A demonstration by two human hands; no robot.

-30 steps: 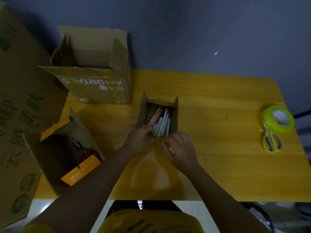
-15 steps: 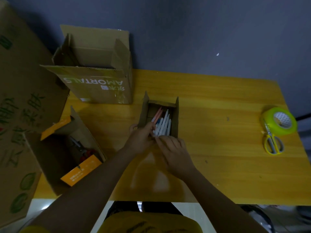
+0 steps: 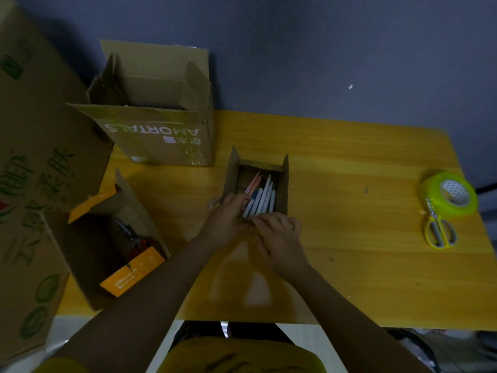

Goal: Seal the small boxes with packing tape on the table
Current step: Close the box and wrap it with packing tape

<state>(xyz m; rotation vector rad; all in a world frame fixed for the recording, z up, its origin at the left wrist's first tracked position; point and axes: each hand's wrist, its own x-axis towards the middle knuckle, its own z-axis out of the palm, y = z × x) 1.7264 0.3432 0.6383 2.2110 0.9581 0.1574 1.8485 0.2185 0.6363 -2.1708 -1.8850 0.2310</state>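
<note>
Both hands meet at the near end of the small open box mid-worktop: left hand grasping its pens, right hand fingers curled on its near flap, tape roll far right.

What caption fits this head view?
Both hands, left hand and right hand, at the open small box of pens.

both hands at small open box of pens, yellow table

Near end of small box behind both hands.
</note>
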